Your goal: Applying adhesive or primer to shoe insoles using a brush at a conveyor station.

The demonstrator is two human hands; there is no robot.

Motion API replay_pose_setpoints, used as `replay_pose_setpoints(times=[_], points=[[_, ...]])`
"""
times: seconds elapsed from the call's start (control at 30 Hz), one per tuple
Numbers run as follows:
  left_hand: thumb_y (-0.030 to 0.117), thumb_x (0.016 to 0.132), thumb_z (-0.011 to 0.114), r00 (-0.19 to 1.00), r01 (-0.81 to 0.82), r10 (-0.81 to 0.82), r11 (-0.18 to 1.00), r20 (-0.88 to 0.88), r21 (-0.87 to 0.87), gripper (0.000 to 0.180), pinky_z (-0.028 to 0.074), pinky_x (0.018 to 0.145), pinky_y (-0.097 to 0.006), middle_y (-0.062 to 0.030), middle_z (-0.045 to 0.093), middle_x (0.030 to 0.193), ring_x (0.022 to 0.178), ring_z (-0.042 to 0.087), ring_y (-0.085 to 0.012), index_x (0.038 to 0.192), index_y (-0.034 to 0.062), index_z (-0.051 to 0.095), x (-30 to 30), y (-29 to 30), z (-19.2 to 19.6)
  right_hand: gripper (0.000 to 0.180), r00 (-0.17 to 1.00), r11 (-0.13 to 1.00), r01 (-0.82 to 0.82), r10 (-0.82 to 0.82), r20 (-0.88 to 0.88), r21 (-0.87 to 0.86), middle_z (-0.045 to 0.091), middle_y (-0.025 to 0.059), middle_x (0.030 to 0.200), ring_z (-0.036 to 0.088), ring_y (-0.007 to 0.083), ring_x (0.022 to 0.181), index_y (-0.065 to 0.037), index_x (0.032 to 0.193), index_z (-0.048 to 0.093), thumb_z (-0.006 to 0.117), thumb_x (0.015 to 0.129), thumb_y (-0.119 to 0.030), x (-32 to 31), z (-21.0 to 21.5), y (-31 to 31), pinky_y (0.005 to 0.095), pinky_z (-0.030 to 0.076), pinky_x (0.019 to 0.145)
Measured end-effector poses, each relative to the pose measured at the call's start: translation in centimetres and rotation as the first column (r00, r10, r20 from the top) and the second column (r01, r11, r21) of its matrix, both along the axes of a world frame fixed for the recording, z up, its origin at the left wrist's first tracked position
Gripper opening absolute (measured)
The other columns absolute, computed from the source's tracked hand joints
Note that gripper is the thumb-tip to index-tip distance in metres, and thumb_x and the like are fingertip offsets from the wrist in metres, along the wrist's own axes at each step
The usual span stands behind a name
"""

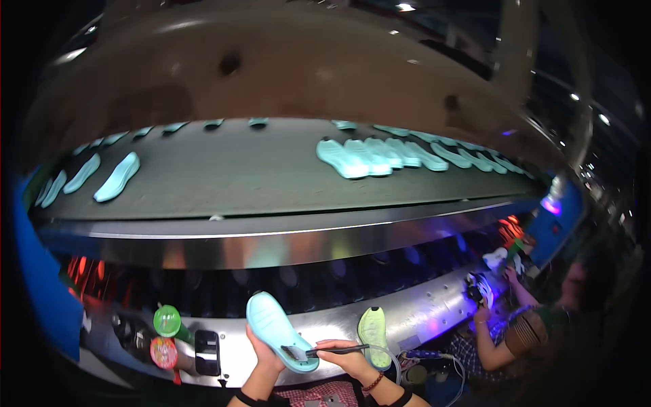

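My left hand (266, 354) holds a light blue shoe sole (277, 329) from below, tilted up toward the conveyor. My right hand (346, 358) grips a thin dark brush (325, 351), whose bristles rest on the heel end of that sole. A green shoe sole (374, 332) lies just right of my right hand, on the metal edge of the line.
A grey conveyor belt (230, 180) carries several light blue soles (380, 156) at right and more soles (116, 178) at left. A green round button (167, 320) and a red round button (163, 353) sit at lower left. Another person (529, 325) handles a shoe (480, 288) at right.
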State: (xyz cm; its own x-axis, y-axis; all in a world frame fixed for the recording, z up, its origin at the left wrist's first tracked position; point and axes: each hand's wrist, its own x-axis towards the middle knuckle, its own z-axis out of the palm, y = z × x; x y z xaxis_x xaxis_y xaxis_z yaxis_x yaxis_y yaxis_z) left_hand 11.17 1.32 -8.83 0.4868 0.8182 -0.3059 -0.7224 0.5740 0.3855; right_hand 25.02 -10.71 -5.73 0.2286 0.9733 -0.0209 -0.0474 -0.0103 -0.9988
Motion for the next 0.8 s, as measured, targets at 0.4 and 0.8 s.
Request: replay_pose_setpoints(times=[0.4,0.8], points=[[0.067,0.077,0.021,0.995,-0.075,0.074,0.997,0.066,0.023,0.068,0.049,0.066,-0.047,-0.0073,0.056,0.096,0.079,0.057,-0.0294,0.116,0.0168,0.043,-1.2,1.1,-1.6,0.017,0.929,0.999,0.036,-0.037,-0.369,-0.008,0.051,0.0146,0.116,0.049,0.0179,0.103,0.0,0.094,0.061,0.061,0.079,-0.009,-3.5,-1.8,1.1,0.028,0.038,0.089],[0.061,0.08,0.026,0.964,0.193,-0.195,0.981,0.179,0.029,0.066,0.041,0.081,-0.044,-0.0111,0.054,0.101,0.09,0.053,-0.029,0.115,0.0092,0.045,-0.4,-0.1,0.5,0.017,0.671,0.918,0.394,-0.314,-0.672,-0.036,0.049,0.0142,0.114,0.051,0.0208,0.097,-0.001,0.094,0.058,0.057,0.078,-0.007,-5.8,-2.7,-1.8,0.0324,0.042,0.084]])
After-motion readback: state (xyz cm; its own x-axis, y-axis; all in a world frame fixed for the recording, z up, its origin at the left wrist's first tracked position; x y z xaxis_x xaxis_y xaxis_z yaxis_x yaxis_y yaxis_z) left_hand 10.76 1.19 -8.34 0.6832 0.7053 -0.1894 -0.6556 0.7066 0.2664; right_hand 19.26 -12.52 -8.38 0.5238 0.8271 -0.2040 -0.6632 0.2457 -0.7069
